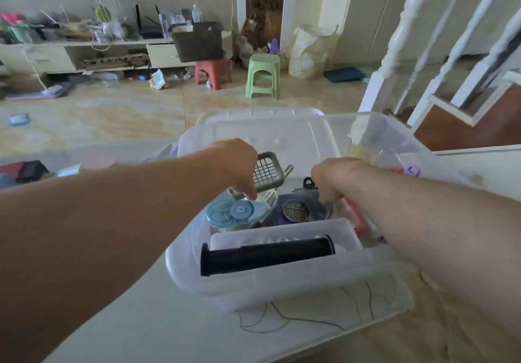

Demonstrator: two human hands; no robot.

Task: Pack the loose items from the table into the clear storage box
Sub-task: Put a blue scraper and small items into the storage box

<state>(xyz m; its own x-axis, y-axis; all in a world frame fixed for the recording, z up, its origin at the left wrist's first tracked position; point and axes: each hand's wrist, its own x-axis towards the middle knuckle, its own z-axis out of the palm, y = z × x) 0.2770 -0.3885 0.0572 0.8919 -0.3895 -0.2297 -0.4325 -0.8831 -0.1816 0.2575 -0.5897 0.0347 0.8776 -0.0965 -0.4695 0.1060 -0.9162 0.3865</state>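
Clear storage box [282, 281] stood open on the table [158, 326], already holding a black tube [267, 255], green grid piece [266, 173] and blue tape dispenser [236, 212]; packing judged well advanced. Left of box, several loose items [98, 161] remained. Left hand [239, 165] reached in, fingertips pinching the dispenser; right hand [332, 179] curled inside, grasp indeterminable.
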